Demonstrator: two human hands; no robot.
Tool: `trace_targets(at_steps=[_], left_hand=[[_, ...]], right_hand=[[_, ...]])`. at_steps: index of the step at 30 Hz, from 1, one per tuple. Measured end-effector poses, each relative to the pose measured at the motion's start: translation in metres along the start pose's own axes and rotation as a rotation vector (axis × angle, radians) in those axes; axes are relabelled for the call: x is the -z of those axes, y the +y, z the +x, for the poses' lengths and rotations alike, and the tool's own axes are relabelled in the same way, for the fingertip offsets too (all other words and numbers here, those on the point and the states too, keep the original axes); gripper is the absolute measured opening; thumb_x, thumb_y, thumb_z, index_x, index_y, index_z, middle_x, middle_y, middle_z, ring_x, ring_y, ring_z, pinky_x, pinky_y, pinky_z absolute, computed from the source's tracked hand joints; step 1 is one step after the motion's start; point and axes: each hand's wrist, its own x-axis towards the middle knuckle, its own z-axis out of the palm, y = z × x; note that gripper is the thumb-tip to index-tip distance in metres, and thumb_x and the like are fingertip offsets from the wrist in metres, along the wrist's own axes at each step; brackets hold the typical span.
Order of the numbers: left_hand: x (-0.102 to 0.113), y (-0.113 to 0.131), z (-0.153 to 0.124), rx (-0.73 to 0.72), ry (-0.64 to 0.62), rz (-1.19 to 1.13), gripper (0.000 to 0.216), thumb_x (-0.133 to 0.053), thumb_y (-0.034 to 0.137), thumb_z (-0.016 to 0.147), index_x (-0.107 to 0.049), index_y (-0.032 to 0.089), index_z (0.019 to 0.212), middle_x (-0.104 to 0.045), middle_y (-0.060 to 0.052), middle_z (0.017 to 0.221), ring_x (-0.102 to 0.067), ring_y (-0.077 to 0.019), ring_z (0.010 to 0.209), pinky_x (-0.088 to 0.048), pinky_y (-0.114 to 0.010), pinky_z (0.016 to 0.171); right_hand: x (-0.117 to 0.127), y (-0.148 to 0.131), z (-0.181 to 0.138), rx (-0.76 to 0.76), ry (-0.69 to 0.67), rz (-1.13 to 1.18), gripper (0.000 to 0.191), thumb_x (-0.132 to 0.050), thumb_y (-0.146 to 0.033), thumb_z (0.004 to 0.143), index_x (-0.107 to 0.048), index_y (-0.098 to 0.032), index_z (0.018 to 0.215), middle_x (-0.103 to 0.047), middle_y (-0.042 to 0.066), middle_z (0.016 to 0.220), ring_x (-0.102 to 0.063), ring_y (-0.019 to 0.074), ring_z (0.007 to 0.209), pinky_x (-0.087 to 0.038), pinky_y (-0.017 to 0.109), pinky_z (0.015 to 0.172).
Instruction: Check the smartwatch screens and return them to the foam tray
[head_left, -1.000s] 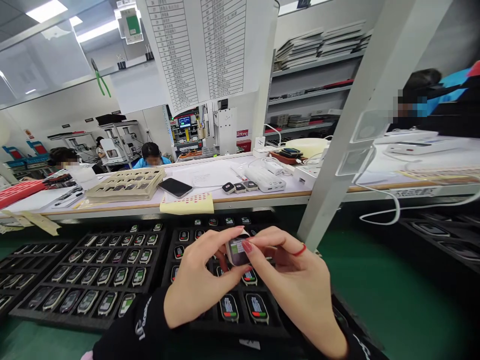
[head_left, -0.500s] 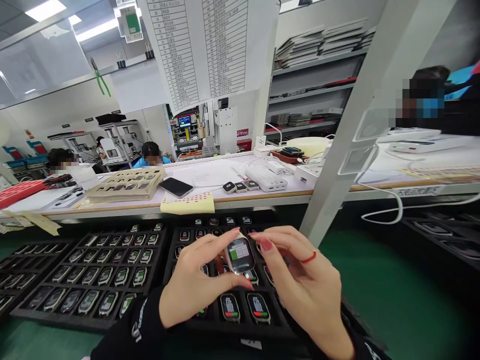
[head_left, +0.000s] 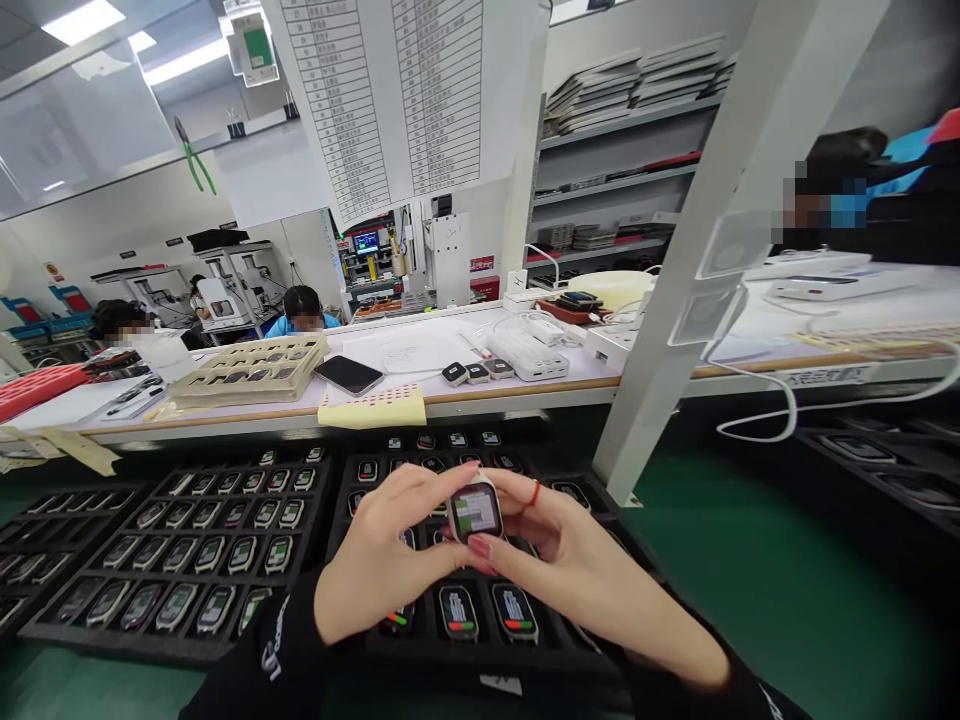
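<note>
A smartwatch [head_left: 475, 512] without a strap is held up over a black foam tray [head_left: 420, 648], its lit screen showing white and green blocks. My left hand [head_left: 394, 545] grips the watch between thumb and fingers along its left side. From the right, my right hand [head_left: 551, 535] closes on it too, thumb at the lower edge of the screen and index finger behind the upper edge. Several more watches lie in the tray's slots below, such as a watch [head_left: 515, 611] with a red and green bar; my hands hide some of them.
Another foam tray of watches [head_left: 176, 550] lies to the left. On the bench beyond are a phone [head_left: 349, 375], a beige tray [head_left: 251, 370], a white power bank [head_left: 529, 355] and small dark modules [head_left: 476, 373]. A slanted white post [head_left: 697, 270] rises at right.
My right hand has moved left and closed on the watch, its thumb now against the screen's lower edge. The watch has tilted slightly. My left hand keeps its grip.
</note>
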Motion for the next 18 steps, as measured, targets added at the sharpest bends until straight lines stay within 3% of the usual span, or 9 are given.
trace_targets(at_steps=[5,11,15,18], left_hand=[[0.0019,0.0008,-0.0003,0.031,-0.031,-0.029,0.063,-0.079,0.026,0.072,-0.055,0.033,0.13,-0.066,-0.001,0.097,-0.06,-0.0155,0.087,-0.051,-0.028,0.082],[0.0001,-0.0002,-0.0006,0.098,-0.032,-0.044,0.059,-0.08,0.03,0.071,-0.058,0.032,0.126,-0.067,-0.001,0.094,-0.059,-0.0154,0.083,-0.05,-0.029,0.081],[0.0013,-0.0003,-0.0008,0.295,-0.006,-0.2,0.061,-0.082,0.03,0.068,-0.06,0.031,0.125,-0.068,-0.002,0.095,-0.06,-0.015,0.078,-0.052,-0.028,0.076],[0.0022,-0.0006,-0.0005,0.413,-0.015,-0.347,0.067,-0.086,0.028,0.063,-0.06,0.028,0.125,-0.068,-0.002,0.093,-0.061,-0.0157,0.077,-0.053,-0.027,0.072]], right_hand=[[0.0033,0.0025,-0.0018,0.077,-0.016,0.042,0.036,-0.06,-0.035,0.09,-0.061,-0.021,0.123,-0.069,0.009,0.098,-0.066,0.0224,0.085,-0.059,0.036,0.076],[0.0018,0.002,-0.0023,0.044,0.009,0.006,0.034,-0.052,-0.036,0.095,-0.057,-0.021,0.126,-0.067,0.006,0.089,-0.065,0.0189,0.076,-0.057,0.03,0.069],[0.0044,0.0017,-0.0036,0.265,0.213,-0.239,0.033,-0.058,-0.024,0.09,-0.055,-0.026,0.123,-0.059,0.002,0.088,-0.06,0.016,0.074,-0.053,0.025,0.063],[0.0051,0.0025,-0.0048,0.378,0.224,-0.36,0.028,-0.063,-0.016,0.085,-0.058,-0.027,0.11,-0.055,0.001,0.091,-0.056,0.0123,0.064,-0.052,0.026,0.061]])
